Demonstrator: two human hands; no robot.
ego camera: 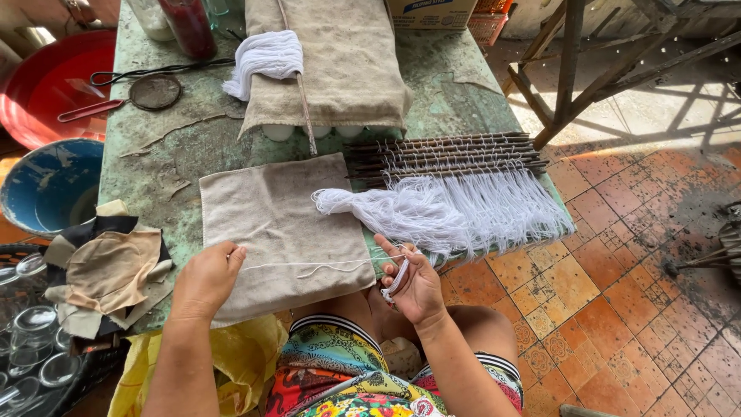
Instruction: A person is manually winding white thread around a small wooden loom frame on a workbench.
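Observation:
My left hand (207, 276) rests on a beige cloth (282, 224) at the table's near edge and pinches one end of a thin white thread (309, 266). The thread runs right across the cloth to my right hand (413, 284), which grips it together with a small white bundle. Just beyond my right hand lies a heap of loose white threads (417, 212). These hang from several dark sticks (448, 158) lying side by side on the table.
A worn green table (162, 166) also carries a folded sack cloth (343, 62) with a white yarn skein (266, 55), a small strainer (154, 91) and jars. Red (46, 77) and blue (46, 185) basins, rags and glass cups stand left. Wooden frame right on tiled floor.

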